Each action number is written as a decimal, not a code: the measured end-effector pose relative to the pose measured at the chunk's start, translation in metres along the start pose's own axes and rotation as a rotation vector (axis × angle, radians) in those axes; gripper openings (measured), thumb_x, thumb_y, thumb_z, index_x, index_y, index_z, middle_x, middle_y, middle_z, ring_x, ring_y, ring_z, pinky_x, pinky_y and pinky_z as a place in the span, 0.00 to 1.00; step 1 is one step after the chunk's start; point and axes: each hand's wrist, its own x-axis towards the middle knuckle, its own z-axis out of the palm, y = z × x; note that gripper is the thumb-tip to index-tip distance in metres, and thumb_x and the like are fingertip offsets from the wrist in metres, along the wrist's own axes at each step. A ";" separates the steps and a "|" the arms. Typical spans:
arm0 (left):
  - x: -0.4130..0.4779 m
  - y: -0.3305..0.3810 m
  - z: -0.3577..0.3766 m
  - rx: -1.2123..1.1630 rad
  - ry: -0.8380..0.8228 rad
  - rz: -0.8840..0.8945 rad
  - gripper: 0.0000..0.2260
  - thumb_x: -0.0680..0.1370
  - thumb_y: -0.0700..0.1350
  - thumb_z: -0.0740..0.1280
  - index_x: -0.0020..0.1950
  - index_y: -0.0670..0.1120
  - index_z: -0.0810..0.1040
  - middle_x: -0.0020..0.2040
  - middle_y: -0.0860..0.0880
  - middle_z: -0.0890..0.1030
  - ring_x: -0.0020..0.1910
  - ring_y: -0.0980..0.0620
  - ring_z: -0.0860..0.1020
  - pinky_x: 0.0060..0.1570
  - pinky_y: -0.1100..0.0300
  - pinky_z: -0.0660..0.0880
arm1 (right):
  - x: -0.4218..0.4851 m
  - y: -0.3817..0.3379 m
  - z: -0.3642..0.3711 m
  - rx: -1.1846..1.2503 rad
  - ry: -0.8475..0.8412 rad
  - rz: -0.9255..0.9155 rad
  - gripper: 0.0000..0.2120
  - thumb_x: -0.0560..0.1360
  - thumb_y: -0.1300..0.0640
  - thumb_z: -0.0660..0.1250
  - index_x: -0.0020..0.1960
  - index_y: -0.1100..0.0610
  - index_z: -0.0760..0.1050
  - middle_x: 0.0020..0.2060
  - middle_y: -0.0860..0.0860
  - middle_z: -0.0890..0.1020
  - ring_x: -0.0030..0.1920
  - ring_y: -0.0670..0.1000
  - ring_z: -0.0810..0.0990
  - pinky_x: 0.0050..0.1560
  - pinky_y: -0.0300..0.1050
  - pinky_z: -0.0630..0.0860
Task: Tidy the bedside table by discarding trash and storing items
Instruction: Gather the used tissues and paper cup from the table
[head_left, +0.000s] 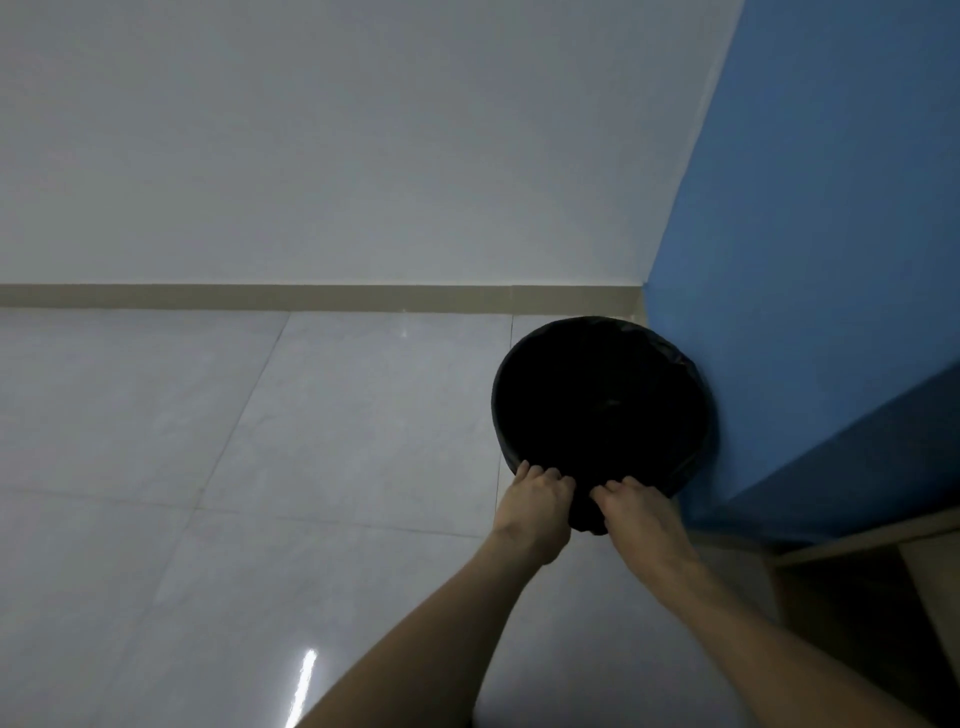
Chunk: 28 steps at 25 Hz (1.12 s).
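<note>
A round trash bin (602, 405) lined with a black plastic bag stands on the tiled floor against a blue wall. Its inside is dark and I cannot see any contents. My left hand (537, 501) grips the bag at the bin's near rim, fingers curled over the edge. My right hand (636, 506) grips the same near rim just to the right, with a fold of black bag bunched between the two hands.
Glossy pale floor tiles (260, 467) stretch to the left and toward me. A white wall with a beige skirting board (311, 297) runs behind. A blue wall (810, 260) closes the right side, with a wooden piece of furniture (857, 561) at lower right.
</note>
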 end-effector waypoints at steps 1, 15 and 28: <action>-0.015 0.004 0.005 0.000 -0.015 -0.001 0.14 0.77 0.37 0.61 0.62 0.42 0.74 0.58 0.43 0.77 0.60 0.43 0.72 0.71 0.53 0.61 | -0.014 -0.005 0.006 0.008 -0.009 -0.012 0.22 0.38 0.63 0.82 0.27 0.54 0.77 0.20 0.49 0.76 0.22 0.49 0.75 0.18 0.39 0.68; -0.217 0.091 0.053 -0.038 -0.319 0.050 0.17 0.77 0.46 0.62 0.64 0.39 0.72 0.63 0.39 0.73 0.64 0.40 0.70 0.66 0.50 0.64 | -0.253 -0.090 0.024 0.052 -0.441 0.033 0.14 0.76 0.64 0.56 0.58 0.59 0.74 0.57 0.58 0.78 0.60 0.55 0.74 0.50 0.47 0.69; -0.166 0.266 -0.015 -0.747 -0.087 0.093 0.19 0.77 0.39 0.60 0.69 0.44 0.71 0.66 0.42 0.76 0.67 0.44 0.73 0.63 0.58 0.68 | -0.329 0.062 -0.122 0.266 0.826 0.442 0.22 0.74 0.54 0.52 0.64 0.56 0.71 0.65 0.53 0.74 0.65 0.53 0.72 0.65 0.48 0.67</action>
